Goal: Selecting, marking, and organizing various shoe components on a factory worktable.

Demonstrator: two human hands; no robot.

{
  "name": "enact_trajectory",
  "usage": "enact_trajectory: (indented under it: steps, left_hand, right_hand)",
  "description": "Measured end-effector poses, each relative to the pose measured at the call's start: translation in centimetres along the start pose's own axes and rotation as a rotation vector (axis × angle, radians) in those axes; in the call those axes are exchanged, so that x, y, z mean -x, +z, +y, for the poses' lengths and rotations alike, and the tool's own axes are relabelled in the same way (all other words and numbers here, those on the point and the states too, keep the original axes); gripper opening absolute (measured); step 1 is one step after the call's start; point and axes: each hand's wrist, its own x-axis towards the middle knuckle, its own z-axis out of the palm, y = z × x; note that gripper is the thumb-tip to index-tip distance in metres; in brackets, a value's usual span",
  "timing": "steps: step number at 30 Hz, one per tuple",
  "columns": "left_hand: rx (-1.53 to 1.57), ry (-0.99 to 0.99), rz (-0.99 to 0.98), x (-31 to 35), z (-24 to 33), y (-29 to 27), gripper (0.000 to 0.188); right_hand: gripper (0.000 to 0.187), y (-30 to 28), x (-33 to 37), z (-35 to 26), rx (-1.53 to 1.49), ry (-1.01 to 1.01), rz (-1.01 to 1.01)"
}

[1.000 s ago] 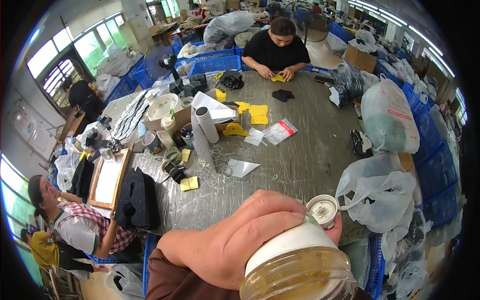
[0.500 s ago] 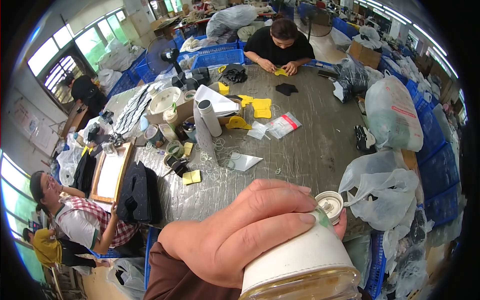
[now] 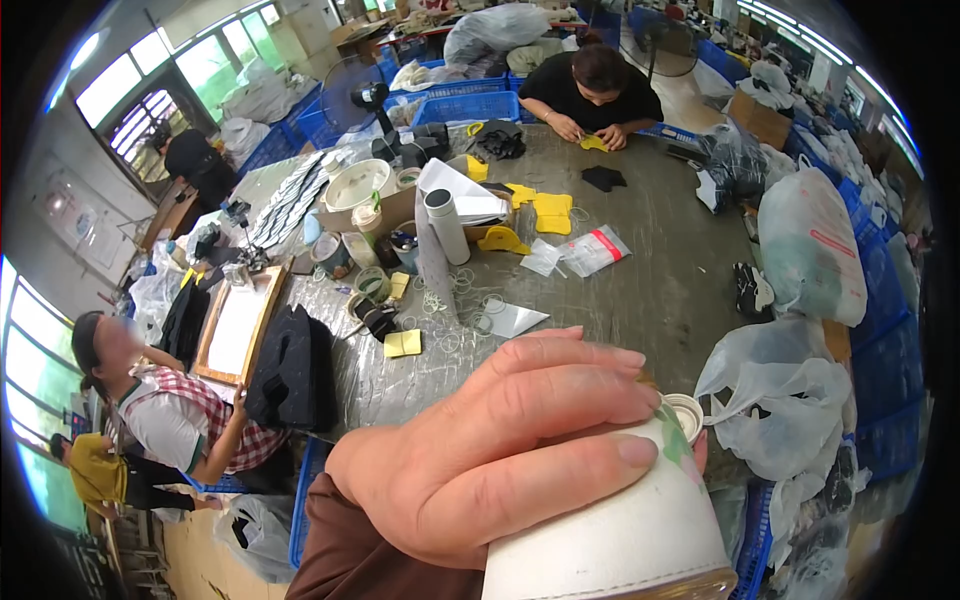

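You hold a white bottle (image 3: 640,520) very close under the camera, and your left hand (image 3: 500,450) is wrapped around its upper part, the fingers (image 3: 560,385) lying across the shoulder and clamped on it. The bottle is tilted, its neck pointing up and away from you, and a small round cap (image 3: 685,415) sits on the neck, just beyond your fingertips. It seems to be on, but I cannot tell if it is screwed tight. Your right hand is not in the picture, so I cannot say what it does.

I judge that you are in the step of lifting the bottle and bringing it to yourself, not yet opening or pouring it. The bottle is in the air over the near edge of the grey tabletop (image 3: 640,290), not resting on it.

The next move, as I see it, calls for a second hand at the cap, because the left hand is fully occupied with the body of the bottle. Keep the grip firm, since the surface looks smooth and the bottle is leaning.

Beyond the bottle there are a white roll (image 3: 447,225) standing upright, yellow cut pieces (image 3: 550,212), a small clear bag (image 3: 597,250) and large plastic bags (image 3: 800,400) at your right. One person (image 3: 595,90) works at the far side, another (image 3: 160,410) sits at your left.
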Motion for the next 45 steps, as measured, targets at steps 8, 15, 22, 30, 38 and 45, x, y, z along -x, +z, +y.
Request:
enact_trajectory:
  steps: [8,15,22,30,38,45]
  left_hand:
    - [0.148,0.105,0.017,0.7,-1.7,-0.3,0.043]
    - [0.229,0.028,-0.047,0.4,-2.6,-0.8,0.044]
    - [0.223,-0.072,-0.215,2.1,-3.2,-2.4,0.057]
    - [0.222,-0.127,-0.206,2.5,-2.1,-4.1,0.062]
    - [0.156,-0.087,-0.133,2.5,-0.9,-4.5,0.061]
    - [0.086,0.026,-0.09,2.3,-1.0,-5.1,0.053]
  right_hand:
    - [0.064,-1.3,-0.1,0.0,0.352,-0.086,-0.026]
    - [0.063,-1.2,0.0,0.2,0.361,-0.087,0.054]
    - [0.062,-1.5,-0.7,0.9,0.376,-0.062,0.043]
    - [0.062,-0.7,-2.0,1.9,0.402,0.013,0.008]
    - [0.061,-0.7,-2.8,2.4,0.373,0.066,-0.048]
    - [0.061,0.5,-2.9,2.8,0.413,0.055,-0.035]
